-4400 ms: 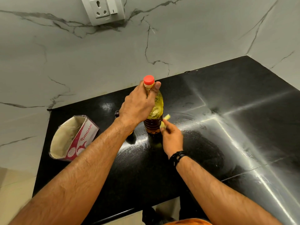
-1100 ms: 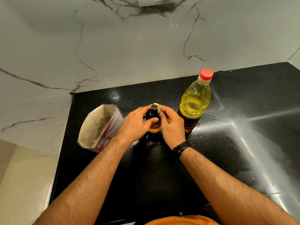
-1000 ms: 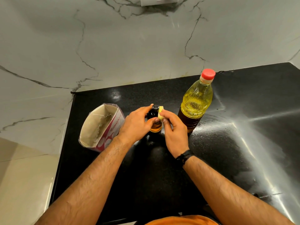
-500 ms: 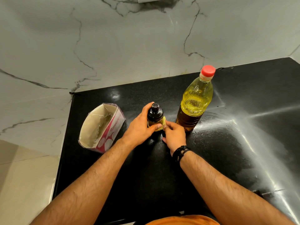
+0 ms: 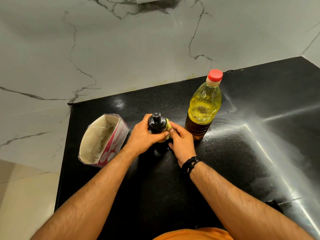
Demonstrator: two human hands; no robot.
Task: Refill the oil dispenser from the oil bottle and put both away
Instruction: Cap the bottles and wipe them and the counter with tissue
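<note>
Carton (image 5: 103,141) lies near worktop (image 5: 173,187) left edge. Left hand (image 5: 144,135) grips capped dispenser (image 5: 157,125) mid-worktop; right hand (image 5: 181,141), moved from cap to body, pinches yellow cloth (image 5: 168,126) against it. Oil bottle (image 5: 202,108) stands capped alongside. Refilling appears complete; storage outstanding.

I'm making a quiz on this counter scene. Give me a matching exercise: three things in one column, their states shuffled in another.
Things:
1. oil bottle
2. oil dispenser
3. carton

States:
A. gripped by the left hand
B. lies with its open end showing
C. upright, red cap on, untouched

Pairs: 1-C, 2-A, 3-B
</note>
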